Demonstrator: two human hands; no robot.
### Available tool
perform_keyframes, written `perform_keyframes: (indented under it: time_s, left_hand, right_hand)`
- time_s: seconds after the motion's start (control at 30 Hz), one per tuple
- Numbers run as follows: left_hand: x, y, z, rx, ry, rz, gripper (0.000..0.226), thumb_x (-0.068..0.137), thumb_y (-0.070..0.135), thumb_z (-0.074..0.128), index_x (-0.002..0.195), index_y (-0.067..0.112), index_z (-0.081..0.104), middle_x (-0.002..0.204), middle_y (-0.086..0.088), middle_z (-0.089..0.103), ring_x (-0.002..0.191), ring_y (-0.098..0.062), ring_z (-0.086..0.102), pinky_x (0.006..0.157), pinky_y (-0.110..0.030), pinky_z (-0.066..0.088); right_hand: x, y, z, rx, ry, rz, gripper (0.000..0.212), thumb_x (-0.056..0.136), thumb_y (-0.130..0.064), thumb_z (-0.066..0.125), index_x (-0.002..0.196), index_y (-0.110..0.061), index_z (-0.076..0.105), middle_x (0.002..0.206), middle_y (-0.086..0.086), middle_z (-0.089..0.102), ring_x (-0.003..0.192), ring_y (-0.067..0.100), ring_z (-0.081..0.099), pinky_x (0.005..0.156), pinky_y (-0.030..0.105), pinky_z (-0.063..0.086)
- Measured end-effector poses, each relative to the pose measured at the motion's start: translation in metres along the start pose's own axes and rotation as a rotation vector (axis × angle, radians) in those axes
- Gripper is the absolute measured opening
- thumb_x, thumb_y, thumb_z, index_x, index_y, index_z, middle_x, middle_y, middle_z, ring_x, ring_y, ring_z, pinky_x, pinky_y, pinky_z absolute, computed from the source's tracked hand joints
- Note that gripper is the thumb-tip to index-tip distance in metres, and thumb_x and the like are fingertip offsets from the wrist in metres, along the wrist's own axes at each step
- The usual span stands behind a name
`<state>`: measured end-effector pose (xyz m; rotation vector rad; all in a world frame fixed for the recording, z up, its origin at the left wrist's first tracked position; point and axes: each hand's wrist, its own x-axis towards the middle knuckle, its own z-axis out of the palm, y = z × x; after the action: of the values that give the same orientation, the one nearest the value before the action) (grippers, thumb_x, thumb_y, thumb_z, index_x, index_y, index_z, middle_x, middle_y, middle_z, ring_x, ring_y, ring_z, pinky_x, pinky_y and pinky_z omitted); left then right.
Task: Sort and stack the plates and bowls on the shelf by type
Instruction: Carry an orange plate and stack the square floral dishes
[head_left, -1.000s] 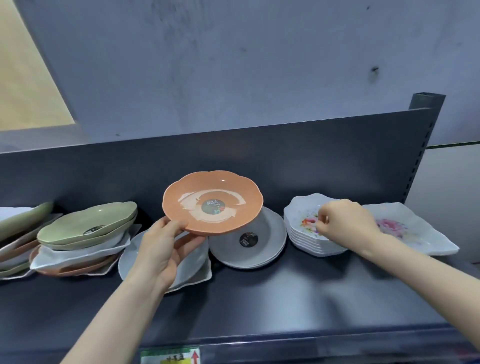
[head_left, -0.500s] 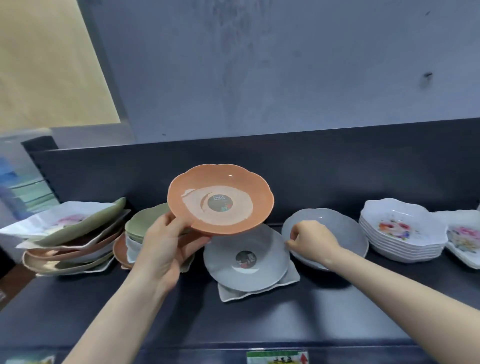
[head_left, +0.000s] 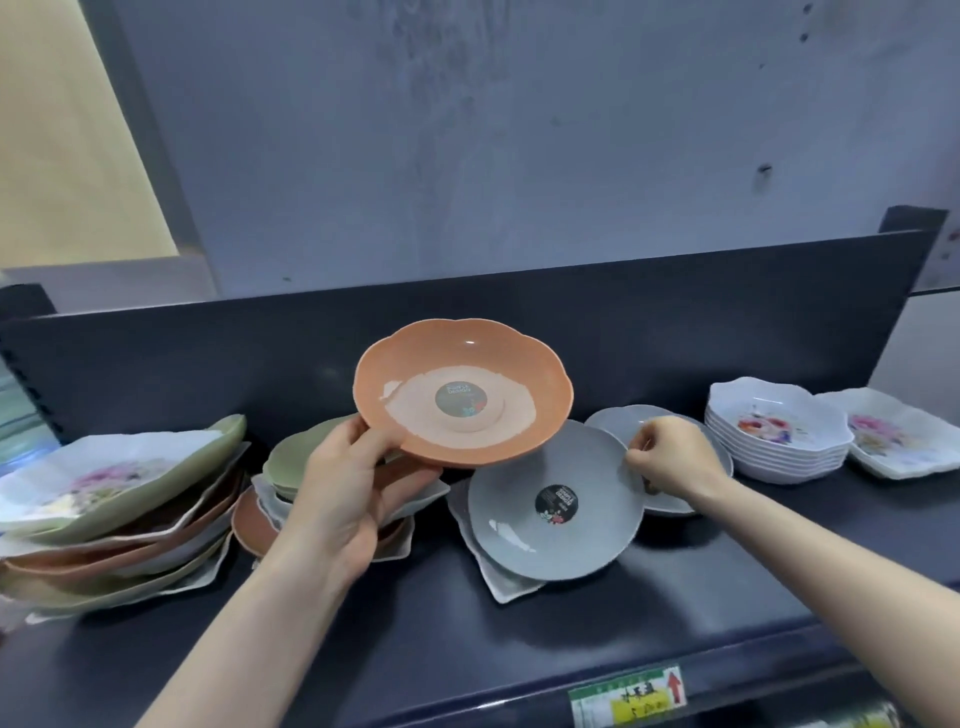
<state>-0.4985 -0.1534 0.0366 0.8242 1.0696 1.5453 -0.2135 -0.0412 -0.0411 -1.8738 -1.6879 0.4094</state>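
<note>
A person's left hand (head_left: 337, 488) is gripping one orange scalloped bowl (head_left: 462, 364) by its near left rim, with the thumb lying over the edge and the fingers curling underneath. The hand is holding the bowl tilted in the air above the dark shelf (head_left: 467, 634). The bowl is showing a pale worn patch around a round sticker at its centre. The right hand (head_left: 670, 460) is pinching, with curled fingers, the rim of a grey plate (head_left: 613, 423) lying toward the back of the shelf. A second grey plate (head_left: 524, 540), bearing a dark sticker, is resting in front on a white angular dish (head_left: 501, 582), partly beneath the orange bowl. To the right, a stack of white floral bowls (head_left: 779, 431) is sitting beside one white floral dish (head_left: 904, 441); the stack's rims are lying too close to count. On the left, two mixed piles are sitting, a far pile (head_left: 119, 509) and a nearer pile (head_left: 283, 462), each mixing green, orange and white pieces.
</note>
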Motion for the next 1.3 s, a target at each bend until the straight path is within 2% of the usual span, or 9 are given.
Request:
perform_keyframes:
  time_s: [0.1,0.3,0.37,0.47,0.7,0.8,0.97,1.1,1.3]
  left_hand:
    - [0.005,-0.004,0.007,-0.017,-0.042,-0.022,0.016,0.089,0.002,0.054,0.100,0.008,0.064,0.081,-0.004,0.071,0.070,-0.014,0.070,0.055,-0.026,0.057]
    - [0.008,-0.015,0.032,-0.034,-0.103,-0.053,0.017,0.088,0.000,0.054,0.098,0.008,0.064,0.078,-0.004,0.070,0.063,-0.012,0.070,0.057,-0.026,0.058]
    - [0.009,-0.017,0.041,-0.041,-0.109,-0.066,0.018,0.088,0.000,0.053,0.099,0.007,0.064,0.075,-0.003,0.071,0.061,-0.013,0.070,0.058,-0.026,0.059]
    - [0.008,-0.018,0.049,-0.035,-0.122,-0.079,0.020,0.088,0.000,0.052,0.103,0.006,0.064,0.069,-0.001,0.073,0.060,-0.013,0.071,0.061,-0.027,0.060]
    - [0.010,-0.025,0.060,-0.002,-0.091,-0.079,0.025,0.088,0.000,0.053,0.110,0.005,0.062,0.070,0.000,0.073,0.061,-0.011,0.070,0.070,-0.031,0.060]
    - [0.010,-0.027,0.064,0.005,-0.059,-0.068,0.023,0.088,-0.001,0.054,0.108,0.005,0.063,0.072,-0.002,0.071,0.059,-0.010,0.070,0.070,-0.031,0.060]
    - [0.011,-0.031,0.067,0.005,-0.010,-0.061,0.018,0.088,-0.002,0.052,0.099,0.008,0.063,0.069,-0.001,0.072,0.059,-0.011,0.070,0.070,-0.031,0.060]
    - [0.008,-0.033,0.070,0.003,0.040,-0.047,0.016,0.089,-0.002,0.050,0.092,0.009,0.062,0.069,-0.003,0.071,0.057,-0.011,0.069,0.062,-0.028,0.061]
    - [0.000,-0.028,0.065,-0.010,0.147,-0.008,0.016,0.090,0.000,0.049,0.088,0.011,0.060,0.066,-0.002,0.071,0.060,-0.013,0.069,0.053,-0.025,0.058]
  right_hand:
    - [-0.003,0.016,-0.021,0.085,0.086,0.088,0.009,0.067,-0.005,0.056,0.062,-0.009,0.062,0.052,0.004,0.067,0.054,0.022,0.068,0.064,0.041,0.060]
    - [-0.015,0.054,-0.055,0.330,0.205,0.330,0.015,0.073,0.005,0.059,0.062,-0.005,0.062,0.060,0.014,0.065,0.055,0.028,0.065,0.068,0.045,0.060]
    - [-0.015,0.064,-0.062,0.425,0.221,0.376,0.017,0.074,0.010,0.058,0.062,-0.001,0.062,0.061,0.014,0.060,0.054,0.027,0.059,0.063,0.041,0.058]
    - [-0.012,0.076,-0.062,0.519,0.247,0.437,0.020,0.075,0.013,0.056,0.060,0.001,0.061,0.057,0.012,0.056,0.046,0.023,0.052,0.041,0.025,0.052]
    - [-0.003,0.098,-0.039,0.550,0.095,0.514,0.013,0.076,0.015,0.059,0.074,0.003,0.060,0.060,0.020,0.060,0.037,0.021,0.056,0.038,0.023,0.052]
    - [0.002,0.099,-0.036,0.513,0.080,0.478,0.019,0.074,0.017,0.058,0.071,-0.002,0.059,0.062,0.019,0.061,0.047,0.025,0.056,0.046,0.029,0.054]
    - [0.005,0.100,-0.037,0.378,0.015,0.410,0.016,0.071,0.012,0.061,0.068,-0.003,0.064,0.058,0.014,0.064,0.050,0.025,0.060,0.066,0.043,0.059]
    - [0.007,0.090,-0.045,0.073,0.038,0.181,0.016,0.069,-0.004,0.066,0.067,-0.020,0.064,0.064,-0.002,0.067,0.068,0.019,0.066,0.072,0.033,0.055]
    - [0.002,0.044,-0.031,0.093,-0.070,-0.120,0.015,0.073,-0.008,0.062,0.068,-0.022,0.063,0.051,-0.008,0.063,0.049,0.006,0.062,0.060,0.028,0.053]
